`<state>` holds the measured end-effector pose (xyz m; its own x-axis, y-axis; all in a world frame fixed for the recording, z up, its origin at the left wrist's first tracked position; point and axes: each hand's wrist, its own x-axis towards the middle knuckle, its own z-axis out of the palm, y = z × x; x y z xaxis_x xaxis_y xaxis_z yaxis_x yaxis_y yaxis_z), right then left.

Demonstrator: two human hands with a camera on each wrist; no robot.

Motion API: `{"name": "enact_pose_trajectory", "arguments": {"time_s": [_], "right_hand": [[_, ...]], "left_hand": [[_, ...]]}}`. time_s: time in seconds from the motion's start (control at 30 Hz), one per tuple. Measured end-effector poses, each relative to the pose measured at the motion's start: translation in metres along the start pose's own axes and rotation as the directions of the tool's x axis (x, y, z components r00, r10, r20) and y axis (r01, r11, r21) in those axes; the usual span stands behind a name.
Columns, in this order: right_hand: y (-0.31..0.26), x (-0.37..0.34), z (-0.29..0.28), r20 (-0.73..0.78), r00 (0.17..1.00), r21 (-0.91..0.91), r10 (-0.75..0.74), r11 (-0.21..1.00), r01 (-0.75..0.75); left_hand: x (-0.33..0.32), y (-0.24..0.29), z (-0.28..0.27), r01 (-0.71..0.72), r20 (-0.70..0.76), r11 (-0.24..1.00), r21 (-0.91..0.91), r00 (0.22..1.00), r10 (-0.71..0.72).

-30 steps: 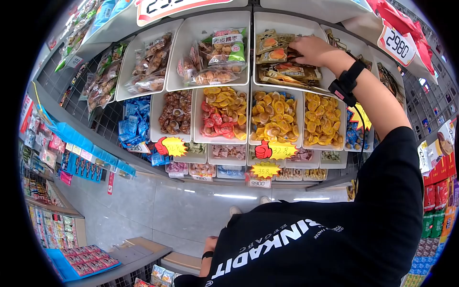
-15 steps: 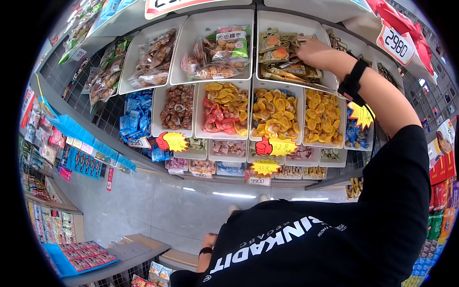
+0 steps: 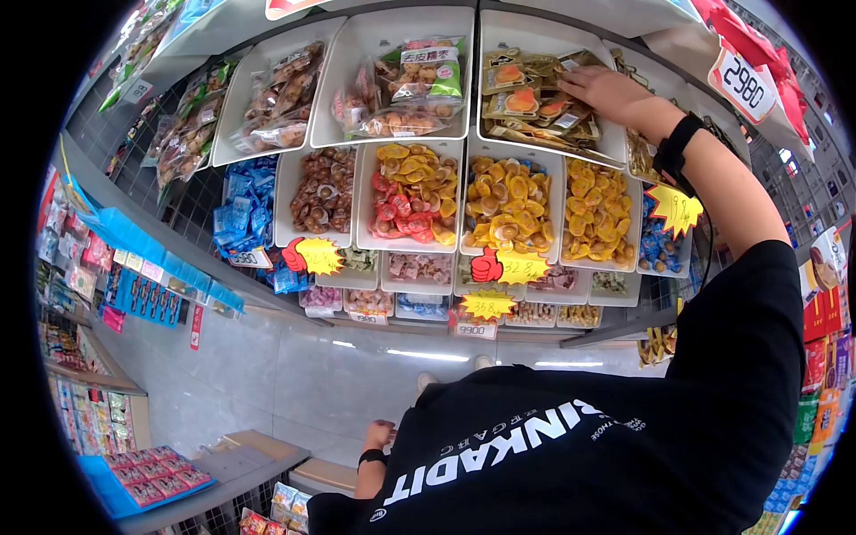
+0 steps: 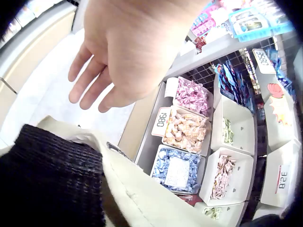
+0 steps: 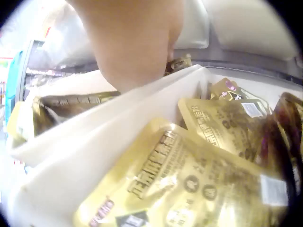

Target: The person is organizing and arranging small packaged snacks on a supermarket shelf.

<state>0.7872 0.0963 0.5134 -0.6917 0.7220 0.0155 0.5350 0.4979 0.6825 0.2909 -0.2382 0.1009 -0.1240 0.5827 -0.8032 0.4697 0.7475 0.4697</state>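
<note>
My right hand (image 3: 615, 98) reaches into a white bin (image 3: 517, 34) in the upper row, its fingers extended over flat gold packets (image 3: 519, 105) with orange pictures. The fingertips touch packets on the bin's right side. In the right wrist view, the bin wall (image 5: 123, 111) hides most of the fingers, and a gold packet (image 5: 165, 189) fills the neighbouring bin close to the camera. My left hand (image 4: 130, 52) hangs beside my body, low in the head view, with loose, slightly spread fingers and nothing in them.
Left of the gold packets stands a bin with clear bags of dates (image 3: 428, 76). Below are bins of yellow-wrapped sweets (image 3: 508, 205), red sweets (image 3: 401, 214) and brown sweets (image 3: 323, 192). Yellow price tags (image 3: 522, 266) stick out in front. A low shelf (image 3: 241, 464) stands behind on the left.
My right hand has shifted slightly to the right over the gold packets, and its fingers look more stretched out. More packets with orange pictures now show. The left hand still hangs at my side.
</note>
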Motion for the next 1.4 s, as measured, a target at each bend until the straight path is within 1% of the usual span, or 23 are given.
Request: {"name": "enact_pose_trajectory", "arguments": {"time_s": [0.07, 0.1, 0.17, 0.3, 0.37, 0.4, 0.47, 0.5, 0.57, 0.6, 0.67, 0.77, 0.87, 0.9, 0.97, 1.0, 1.03, 1.07, 1.13, 1.2, 1.27, 1.33, 1.4], "right_hand": [[0.005, -0.003, -0.005, 0.139, 0.981, 0.145, 0.133, 0.977, -0.153], [0.005, -0.003, -0.010, 0.136, 0.982, 0.142, 0.132, 0.978, -0.151], [0.005, -0.004, -0.021, 0.205, 0.937, 0.398, 0.284, 0.850, -0.344], [0.009, 0.000, -0.036, 0.176, 0.918, 0.359, 0.356, 0.845, -0.396], [0.017, 0.006, -0.034, 0.385, 0.869, 0.279, 0.310, 0.859, -0.430], [0.022, 0.007, -0.028, 0.385, 0.868, 0.279, 0.314, 0.857, -0.434], [0.030, 0.012, -0.012, 0.391, 0.855, 0.421, 0.341, 0.760, -0.495], [0.032, 0.015, -0.011, 0.388, 0.856, 0.422, 0.342, 0.760, -0.495], [0.034, 0.020, -0.009, 0.423, 0.823, 0.527, 0.378, 0.637, -0.563], [0.034, 0.021, -0.008, 0.419, 0.824, 0.530, 0.381, 0.635, -0.562], [0.031, 0.024, -0.009, 0.400, 0.841, 0.397, 0.364, 0.758, -0.517], [0.028, 0.027, -0.014, 0.397, 0.845, 0.348, 0.359, 0.793, -0.500], [0.022, 0.030, -0.025, 0.433, 0.828, 0.337, 0.356, 0.788, -0.515], [0.022, 0.031, -0.025, 0.430, 0.829, 0.339, 0.359, 0.786, -0.516], [0.025, 0.031, -0.018, 0.385, 0.866, 0.424, 0.320, 0.772, -0.474], [0.027, 0.030, -0.010, 0.381, 0.866, 0.425, 0.324, 0.770, -0.476], [0.029, 0.030, -0.003, 0.262, 0.926, 0.456, 0.273, 0.810, -0.368], [0.032, 0.029, 0.003, 0.139, 0.967, 0.471, 0.214, 0.845, -0.255], [0.027, 0.031, -0.002, 0.147, 0.966, 0.515, 0.213, 0.818, -0.258], [0.021, 0.036, -0.012, 0.154, 0.965, 0.559, 0.213, 0.786, -0.263], [0.020, 0.045, -0.029, 0.282, 0.923, 0.611, 0.261, 0.693, -0.383], [0.011, 0.046, -0.037, 0.243, 0.937, 0.598, 0.251, 0.722, -0.348], [0.000, 0.049, -0.043, 0.206, 0.949, 0.582, 0.240, 0.749, -0.316]], "left_hand": [[0.007, -0.004, 0.001, 0.015, -0.013, 0.999, -0.035, 1.000, -0.016], [0.006, -0.005, 0.001, 0.013, -0.015, 0.999, -0.039, 1.000, -0.014], [0.003, -0.006, 0.001, 0.042, -0.013, 0.998, -0.036, 0.999, -0.043], [-0.010, -0.003, 0.000, 0.056, 0.017, 0.998, 0.028, 0.998, -0.057], [-0.019, 0.004, -0.001, 0.015, 0.004, 0.999, 0.034, 1.000, -0.015], [-0.019, 0.007, -0.001, 0.013, 0.003, 0.999, 0.038, 1.000, -0.013], [-0.020, 0.010, 0.000, -0.006, -0.008, 1.000, -0.005, 1.000, 0.006], [-0.021, 0.011, 0.000, -0.015, -0.015, 0.999, -0.028, 1.000, 0.014], [-0.020, 0.014, -0.003, -0.036, -0.036, 0.997, -0.072, 0.999, 0.033], [-0.013, 0.010, -0.003, -0.038, -0.042, 0.997, -0.071, 0.998, 0.036], [0.004, -0.004, -0.002, -0.076, -0.023, 0.992, -0.103, 0.997, 0.074], [-0.022, 0.021, -0.003, -0.041, -0.104, 0.991, -0.127, 0.994, 0.028], [0.104, -0.105, 0.023, 0.051, 0.081, 0.987, -0.150, 0.996, -0.039], [0.107, -0.115, 0.025, 0.048, 0.076, 0.988, -0.148, 0.996, -0.037], [0.110, -0.121, 0.029, -0.167, -0.063, 0.971, 0.170, 0.982, 0.180], [0.097, -0.107, 0.024, -0.104, 0.008, 0.980, 0.167, 0.994, 0.105], [0.096, -0.105, 0.023, -0.109, 0.003, 0.980, 0.169, 0.994, 0.110], [0.096, -0.103, 0.023, -0.067, 0.004, 0.988, 0.141, 0.998, 0.067], [0.087, -0.097, 0.020, 0.008, -0.007, 0.994, 0.108, 1.000, -0.007], [0.091, -0.094, 0.019, -0.016, -0.034, 0.995, 0.102, 0.999, 0.020], [0.101, -0.098, 0.022, -0.035, -0.056, 0.995, 0.090, 0.998, 0.040], [0.103, -0.095, 0.019, -0.096, -0.037, 0.988, 0.119, 0.994, 0.101], [0.100, -0.093, 0.020, -0.101, -0.065, 0.987, 0.124, 0.992, 0.110]]}}
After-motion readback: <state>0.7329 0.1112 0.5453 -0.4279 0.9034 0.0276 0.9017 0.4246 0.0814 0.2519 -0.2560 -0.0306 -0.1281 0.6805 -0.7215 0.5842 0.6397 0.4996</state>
